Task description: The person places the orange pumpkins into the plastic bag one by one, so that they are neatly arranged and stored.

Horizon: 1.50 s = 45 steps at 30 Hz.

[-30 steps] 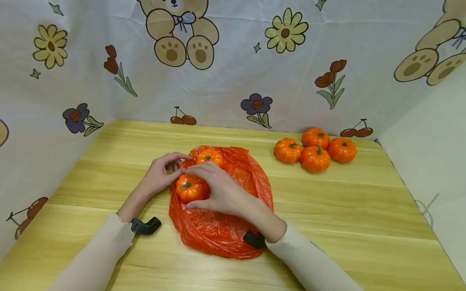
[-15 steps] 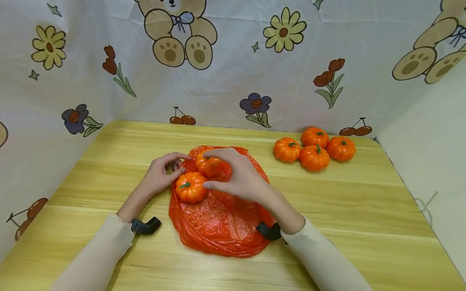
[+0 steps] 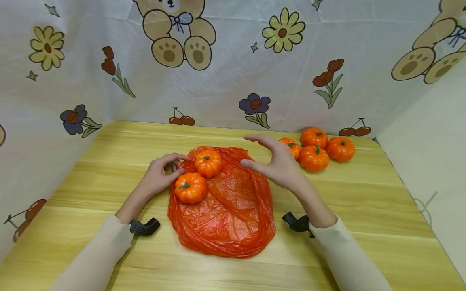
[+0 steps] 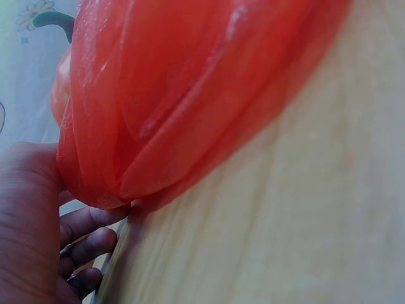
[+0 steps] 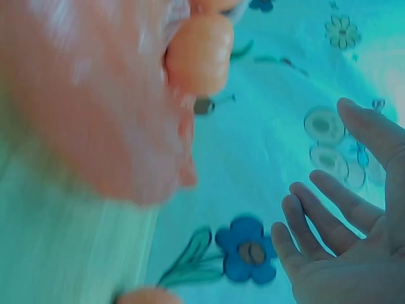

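Observation:
A thin red plastic bag (image 3: 233, 218) lies spread on the table with its mouth facing up. Two small orange pumpkins with green stems sit in its left part, the nearer pumpkin (image 3: 190, 188) next to the farther pumpkin (image 3: 208, 163). My left hand (image 3: 160, 173) holds the bag's left edge between thumb and fingers; in the left wrist view its fingertips (image 4: 95, 218) reach under the folded red plastic (image 4: 171, 101). Past the bag's right rim, my right hand (image 3: 280, 163) is in the air with thumb and fingers spread apart, holding nothing. It partly covers one pumpkin (image 3: 293, 148) behind it.
Several more orange pumpkins (image 3: 314, 158) stand grouped at the back right of the wooden table (image 3: 364, 210). A white cloth (image 3: 225, 81) printed with bears and flowers hangs behind the table. Black wrist cameras (image 3: 145, 226) stick out from both sleeves.
My right hand has let go of the pumpkins in the bag and moved right, over the bag's edge. Those two pumpkins now sit uncovered. The left hand has stayed put.

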Motion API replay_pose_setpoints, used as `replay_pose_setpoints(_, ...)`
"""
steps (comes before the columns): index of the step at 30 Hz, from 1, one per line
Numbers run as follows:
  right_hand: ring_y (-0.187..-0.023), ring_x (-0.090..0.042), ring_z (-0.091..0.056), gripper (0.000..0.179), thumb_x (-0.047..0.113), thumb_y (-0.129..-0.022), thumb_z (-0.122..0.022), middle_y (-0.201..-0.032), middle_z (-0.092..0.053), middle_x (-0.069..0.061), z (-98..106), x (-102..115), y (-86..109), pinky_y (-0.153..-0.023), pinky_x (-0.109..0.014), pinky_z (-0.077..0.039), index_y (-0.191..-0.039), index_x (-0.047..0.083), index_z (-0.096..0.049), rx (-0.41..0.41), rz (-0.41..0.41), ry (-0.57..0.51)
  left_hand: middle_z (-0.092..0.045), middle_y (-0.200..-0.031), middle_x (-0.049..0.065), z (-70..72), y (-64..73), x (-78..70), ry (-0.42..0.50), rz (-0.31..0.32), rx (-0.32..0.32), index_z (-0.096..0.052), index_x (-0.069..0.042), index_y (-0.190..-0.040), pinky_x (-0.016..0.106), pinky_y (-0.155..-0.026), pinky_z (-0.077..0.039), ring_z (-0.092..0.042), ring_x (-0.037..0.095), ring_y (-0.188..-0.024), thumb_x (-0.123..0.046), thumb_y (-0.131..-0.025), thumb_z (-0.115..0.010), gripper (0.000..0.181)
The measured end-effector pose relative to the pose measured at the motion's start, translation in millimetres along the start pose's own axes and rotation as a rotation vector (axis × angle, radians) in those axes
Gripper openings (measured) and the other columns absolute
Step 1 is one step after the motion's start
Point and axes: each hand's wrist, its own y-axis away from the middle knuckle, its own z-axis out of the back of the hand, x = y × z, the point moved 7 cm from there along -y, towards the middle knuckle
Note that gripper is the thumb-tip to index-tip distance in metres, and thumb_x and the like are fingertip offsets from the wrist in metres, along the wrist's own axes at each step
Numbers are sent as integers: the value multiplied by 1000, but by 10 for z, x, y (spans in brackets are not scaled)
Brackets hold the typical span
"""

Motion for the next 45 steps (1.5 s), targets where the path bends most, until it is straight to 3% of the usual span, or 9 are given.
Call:
replay_pose_setpoints(9,-135,-29,-59,57,29,-89,-87,-140,-67,-5,538,-437,186,-114,-57,-43,-141,19,-67,-128,-90,23,-64,-92,2,3,-2,-11,4,-6,-5,-75,-21,-126,25,-69,-44,-54,18,-79,-9,-97,-74,32)
replay_pose_setpoints(15,-135,-28,-59,53,28,-90,-86,-140,-65,-1,842,-668,390,-115,-57,-42,-139,23,-67,-166,-151,61,-63,-91,2,3,3,-3,-2,-2,-4,-75,-22,-126,25,-69,-44,-54,18,-79,-7,-96,-74,33)
replay_pose_setpoints(20,-135,-21,-57,52,24,-91,-85,-141,-64,-4,1076,-837,554,-118,-37,-43,-140,23,-67,-200,-217,52,-63,-91,1,1,4,-3,-11,-6,-4,-75,-22,-126,25,-69,-44,-54,17,-79,-8,-97,-74,32)
replay_pose_setpoints(24,-134,-17,-56,54,25,-92,-84,-144,-63,-6,1225,-965,642,-109,-13,-41,-142,20,-65,-236,-258,81,-63,-91,1,11,6,4,-15,-8,-8,-75,-22,-126,25,-69,-44,-54,17,-79,-8,-97,-74,32)
replay_pose_setpoints(26,-132,-11,-56,55,26,-92,-84,-143,-63,-7,1277,-1020,674,-106,-9,-40,-143,19,-64,-250,-272,99,-63,-91,2,12,5,9,-14,-9,-6,-75,-22,-126,25,-69,-44,-54,17,-79,-8,-97,-74,33)
replay_pose_setpoints(31,-123,4,-54,57,26,-92,-84,-139,-63,-12,1321,-1090,699,-107,-12,-43,-143,13,-64,-260,-270,111,-63,-92,3,12,14,17,-8,-3,-5,-75,-21,-126,24,-70,-44,-54,17,-79,-8,-97,-74,32)
replay_pose_setpoints(39,-129,-14,-56,58,23,-91,-84,-142,-63,-15,1253,-1227,692,-103,-10,-44,-143,7,-63,-229,-266,111,-63,-92,3,18,20,8,0,-6,-6,-75,-21,-126,24,-69,-44,-54,18,-79,-7,-97,-74,33)
replay_pose_setpoints(41,-130,-16,-57,58,24,-92,-84,-142,-64,-15,1228,-1261,693,-106,-15,-45,-144,8,-62,-208,-278,119,-63,-92,3,18,19,15,-4,-5,-5,-75,-21,-126,24,-69,-44,-54,17,-79,-7,-97,-73,33)
replay_pose_setpoints(45,-132,-39,-59,61,28,-93,-83,-144,-62,-19,1174,-1314,690,-111,-45,-48,-146,6,-60,-138,-303,151,-63,-92,3,22,10,25,-10,-1,-8,-75,-21,-126,25,-69,-44,-54,18,-79,-7,-97,-74,32)
